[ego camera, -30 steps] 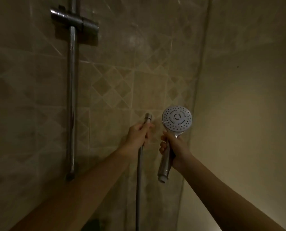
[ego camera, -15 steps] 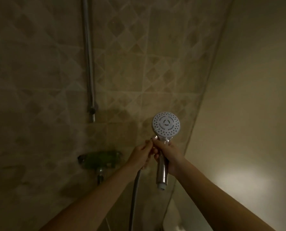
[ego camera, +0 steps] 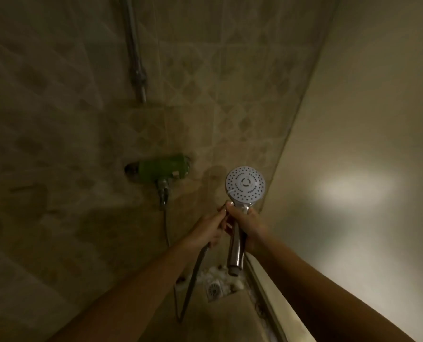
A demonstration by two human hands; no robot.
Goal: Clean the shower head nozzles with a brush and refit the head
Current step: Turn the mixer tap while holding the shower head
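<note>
The round shower head (ego camera: 245, 184) faces me, its white nozzle face dotted with dark holes. Its chrome handle hangs down with the threaded end free. My right hand (ego camera: 251, 224) grips the handle just under the head. My left hand (ego camera: 209, 229) holds the top end of the metal hose (ego camera: 193, 275), right beside my right hand. The hose is detached from the handle and loops down to the floor. No brush is in view.
A green mixer valve (ego camera: 165, 167) sits on the tiled wall, its outlet feeding the hose. The chrome riser rail (ego camera: 135, 53) runs up the wall. A floor drain (ego camera: 214, 288) lies below. A frosted glass panel (ego camera: 353, 144) closes the right side.
The view has tilted down: the rail bracket left the frame, and the valve and drain appeared. My hands have come together, and both have lowered.
</note>
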